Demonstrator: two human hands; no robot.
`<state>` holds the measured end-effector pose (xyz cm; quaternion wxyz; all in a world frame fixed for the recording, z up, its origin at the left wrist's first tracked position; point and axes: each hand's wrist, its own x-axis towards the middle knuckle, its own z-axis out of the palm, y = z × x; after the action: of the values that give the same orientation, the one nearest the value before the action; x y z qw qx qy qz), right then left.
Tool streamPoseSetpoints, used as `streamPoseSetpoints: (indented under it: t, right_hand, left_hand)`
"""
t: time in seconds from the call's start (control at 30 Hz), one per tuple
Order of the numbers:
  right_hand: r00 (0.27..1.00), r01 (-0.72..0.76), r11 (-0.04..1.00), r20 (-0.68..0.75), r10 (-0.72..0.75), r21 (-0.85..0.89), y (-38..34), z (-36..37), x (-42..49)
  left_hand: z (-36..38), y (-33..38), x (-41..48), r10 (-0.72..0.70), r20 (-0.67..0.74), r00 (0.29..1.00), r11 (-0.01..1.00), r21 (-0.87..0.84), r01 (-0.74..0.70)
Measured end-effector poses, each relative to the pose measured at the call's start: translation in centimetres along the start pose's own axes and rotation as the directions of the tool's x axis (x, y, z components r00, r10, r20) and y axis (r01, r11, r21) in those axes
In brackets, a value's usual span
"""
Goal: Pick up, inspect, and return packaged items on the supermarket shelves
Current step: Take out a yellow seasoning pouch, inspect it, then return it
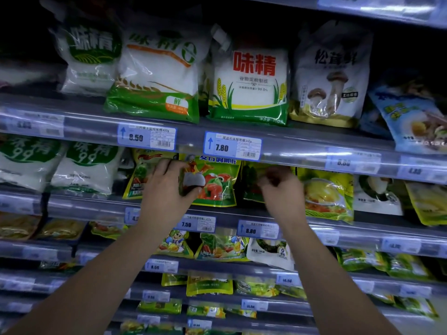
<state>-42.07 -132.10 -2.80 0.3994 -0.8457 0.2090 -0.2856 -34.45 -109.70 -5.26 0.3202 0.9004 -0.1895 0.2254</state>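
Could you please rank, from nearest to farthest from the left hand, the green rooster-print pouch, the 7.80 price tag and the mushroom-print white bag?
1. Green rooster-print pouch: touching the left hand, same shelf.
2. 7.80 price tag: just above, right.
3. Mushroom-print white bag: upper shelf, far right.

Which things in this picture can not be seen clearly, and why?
- Head view: right hand is motion-blurred; its grip cannot be told.
- The dark green packet behind it: partly covered, label unreadable.
- The chicken packet: top under the price rail, left edge under the left hand.
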Motion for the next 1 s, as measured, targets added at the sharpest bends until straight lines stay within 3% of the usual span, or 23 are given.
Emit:
streamPoseSetpoints:
  t: [0.07,0.2,0.27,0.5,0.67,0.87,1.0]
  right_hand:
    - [0.993,-0.028,0.997,-0.116,0.020,-0.067,0.7,-2.0,1.1]
    - [0.997,-0.078,0.957,-0.025,0.074,-0.281,1.3,-2.9,2.0]
    - [0.999,-0.052,0.952,-0.014,0.050,-0.302,1.6,-2.7,2.3]
    - [1.000,-0.022,0.990,0.005,0.023,-0.136,2.7,-3.0,3.2]
    - [0.997,-0.056,0.994,0.061,0.051,0.092,3.2,-2.7,2.8]
    - [0.993,-0.096,0.943,-0.036,0.114,0.319,2.8,-5.0,2.1]
    - [0.981,-0.145,0.838,-0.034,0.191,0.527,2.9,-7.1,0.6]
  left_hand:
    - [0.1,0.7,-0.2,0.031,-0.014,0.999,0.999,-0.028,-0.032]
    - [0.8,2.8,-1.0,0.102,-0.014,0.995,0.992,-0.066,-0.103]
    - [1.2,3.8,-1.5,0.145,0.012,0.989,0.986,-0.083,-0.144]
    - [2.6,5.4,-3.0,0.182,0.050,0.982,0.977,-0.125,-0.175]
    - [3.2,5.8,-3.3,0.116,0.063,0.991,0.985,-0.139,-0.107]
    - [3.4,6.3,-3.4,0.079,0.055,0.995,0.984,-0.165,-0.069]
    - [3.2,6.9,-3.5,0.072,0.030,0.997,0.976,-0.207,-0.064]
